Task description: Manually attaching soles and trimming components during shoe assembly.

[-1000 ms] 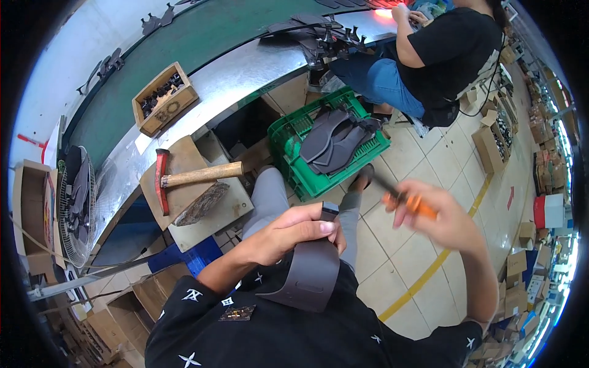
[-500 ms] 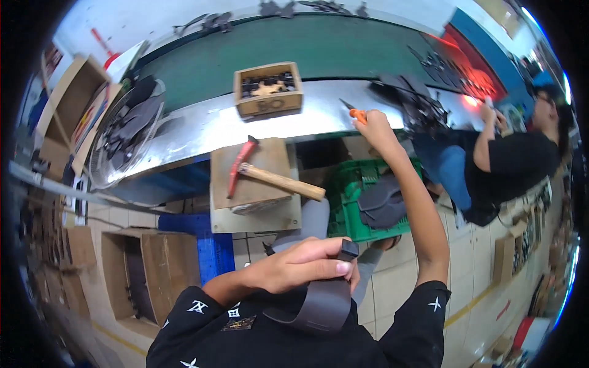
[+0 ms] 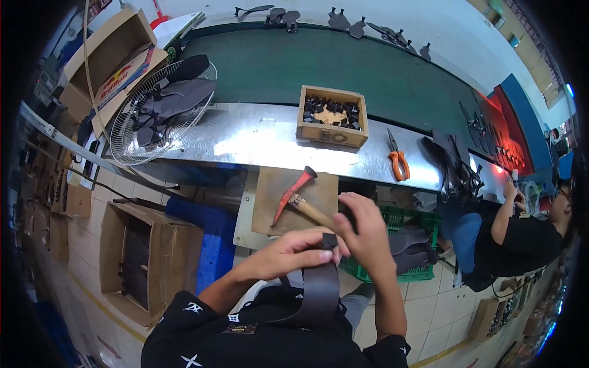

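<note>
My left hand (image 3: 290, 255) is closed on a dark brown, curved shoe sole (image 3: 321, 293), with a small black heel block (image 3: 330, 241) at its upper end. Just right of it, my right hand (image 3: 371, 242) has thumb and fingers apart around the end of a hammer's wooden handle; whether it touches the handle is unclear. The red-headed hammer (image 3: 288, 195) rests on a brown board (image 3: 268, 193) on a stand. On the metal bench lie long-nosed pliers (image 3: 397, 161) with orange handles, away from both hands.
A wooden box (image 3: 334, 136) of small black blocks sits on the metal bench (image 3: 257, 136). Left are a wire basket (image 3: 119, 132) of dark soles and a cardboard box (image 3: 165, 270). A green crate (image 3: 423, 270) stands right, near a seated co-worker (image 3: 521, 239).
My right hand has let go of the pliers, now on the bench, and come back to the hammer handle. The left hand still holds the sole. The view has shifted.
</note>
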`<act>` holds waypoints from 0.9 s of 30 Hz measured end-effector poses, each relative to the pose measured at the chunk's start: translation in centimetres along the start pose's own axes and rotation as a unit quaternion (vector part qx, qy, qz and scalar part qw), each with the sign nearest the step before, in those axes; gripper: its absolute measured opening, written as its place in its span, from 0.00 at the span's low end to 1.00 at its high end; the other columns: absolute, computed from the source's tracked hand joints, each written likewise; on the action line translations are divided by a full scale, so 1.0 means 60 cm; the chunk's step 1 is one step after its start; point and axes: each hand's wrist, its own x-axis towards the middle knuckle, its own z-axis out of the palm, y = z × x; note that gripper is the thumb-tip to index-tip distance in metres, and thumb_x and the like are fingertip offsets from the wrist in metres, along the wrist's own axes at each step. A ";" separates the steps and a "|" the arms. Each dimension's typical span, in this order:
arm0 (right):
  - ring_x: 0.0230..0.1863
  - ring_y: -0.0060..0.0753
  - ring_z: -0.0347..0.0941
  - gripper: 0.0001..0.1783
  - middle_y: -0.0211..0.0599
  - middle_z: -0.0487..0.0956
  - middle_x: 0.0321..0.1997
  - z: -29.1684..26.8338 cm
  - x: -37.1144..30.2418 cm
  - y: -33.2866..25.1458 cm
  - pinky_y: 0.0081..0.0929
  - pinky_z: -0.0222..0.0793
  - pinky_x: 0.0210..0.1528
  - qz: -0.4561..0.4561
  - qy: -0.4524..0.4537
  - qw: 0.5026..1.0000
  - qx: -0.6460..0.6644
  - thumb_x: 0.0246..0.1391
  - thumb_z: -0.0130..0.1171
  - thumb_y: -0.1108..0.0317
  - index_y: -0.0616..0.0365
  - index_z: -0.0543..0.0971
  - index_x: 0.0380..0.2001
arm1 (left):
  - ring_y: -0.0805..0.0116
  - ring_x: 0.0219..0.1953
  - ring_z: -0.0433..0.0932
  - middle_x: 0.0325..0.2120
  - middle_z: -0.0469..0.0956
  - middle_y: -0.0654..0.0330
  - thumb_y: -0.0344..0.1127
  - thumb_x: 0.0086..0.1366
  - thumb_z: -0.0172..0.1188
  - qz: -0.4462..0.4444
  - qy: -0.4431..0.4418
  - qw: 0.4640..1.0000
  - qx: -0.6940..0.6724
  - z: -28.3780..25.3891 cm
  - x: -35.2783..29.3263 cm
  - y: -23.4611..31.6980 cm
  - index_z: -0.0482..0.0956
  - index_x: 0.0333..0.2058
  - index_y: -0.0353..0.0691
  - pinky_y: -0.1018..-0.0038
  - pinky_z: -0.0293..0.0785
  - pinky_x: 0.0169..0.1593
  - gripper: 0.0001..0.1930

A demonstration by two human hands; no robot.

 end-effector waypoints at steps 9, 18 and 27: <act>0.35 0.58 0.79 0.31 0.46 0.80 0.42 0.064 -0.050 0.007 0.41 0.76 0.33 0.095 -0.144 0.979 -0.109 0.52 0.69 0.54 0.60 0.71 0.52 | 0.68 0.56 0.74 0.52 0.79 0.55 0.38 0.73 0.52 0.117 0.175 0.968 0.137 -0.146 -0.062 0.029 0.77 0.53 0.35 0.71 0.67 0.61 0.17; 0.19 0.19 0.67 0.16 0.33 0.74 0.19 -0.003 -0.173 0.012 0.20 0.64 0.23 0.243 0.041 0.953 0.178 0.51 0.72 0.63 0.60 0.77 0.36 | 0.44 0.50 0.75 0.46 0.76 0.40 0.52 0.68 0.60 0.055 0.742 0.524 0.415 -0.513 -0.178 0.240 0.72 0.50 0.27 0.58 0.67 0.55 0.29; 0.23 0.19 0.71 0.16 0.32 0.77 0.21 0.040 -0.389 0.036 0.25 0.69 0.29 0.431 0.219 0.847 0.221 0.54 0.70 0.59 0.62 0.82 0.35 | 0.55 0.52 0.76 0.48 0.78 0.50 0.32 0.64 0.61 0.184 0.162 0.878 0.411 -0.019 0.407 0.072 0.77 0.50 0.35 0.65 0.70 0.57 0.17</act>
